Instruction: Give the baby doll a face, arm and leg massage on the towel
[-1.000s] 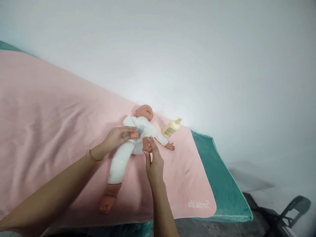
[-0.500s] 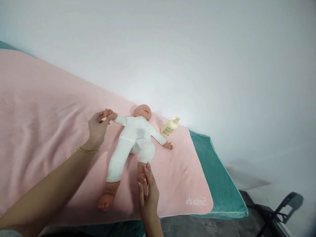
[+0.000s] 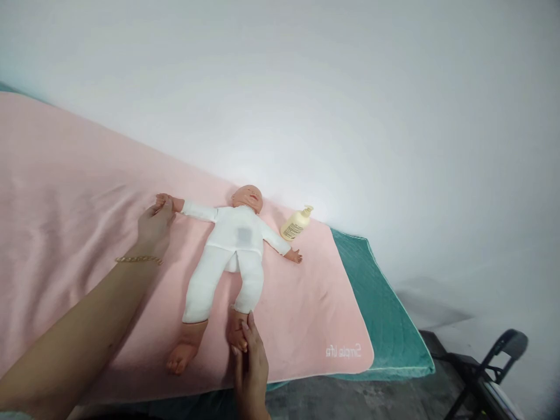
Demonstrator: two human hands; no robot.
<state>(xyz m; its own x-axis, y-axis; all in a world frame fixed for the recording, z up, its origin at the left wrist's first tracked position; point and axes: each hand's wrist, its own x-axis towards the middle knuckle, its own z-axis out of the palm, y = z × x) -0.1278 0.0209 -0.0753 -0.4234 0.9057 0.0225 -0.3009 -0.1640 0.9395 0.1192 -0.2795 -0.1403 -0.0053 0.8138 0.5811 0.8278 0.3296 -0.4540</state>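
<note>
A baby doll (image 3: 236, 233) in white clothes lies on its back on a pink blanket (image 3: 315, 315), arms spread. My left hand (image 3: 156, 224) has its fingers closed round the doll's hand at the left, with that arm stretched out sideways. At the lower middle, my right hand (image 3: 252, 356) grips the doll's foot on the right side, thumb and fingers on either side of it. The doll's other foot (image 3: 184, 350) rests on the blanket, untouched. Right of the doll's head, a cream pump bottle (image 3: 296, 223) lies tilted near its free hand.
Beneath the blanket, a green cover (image 3: 376, 303) shows at the right. A white wall (image 3: 350, 105) rises behind the bed. A black folding chair (image 3: 494, 356) stands on the grey floor at the lower right.
My left hand has moved left, drawing the doll's arm out straighter. My right hand has moved down and slightly left with the foot, and that leg is now less bent.
</note>
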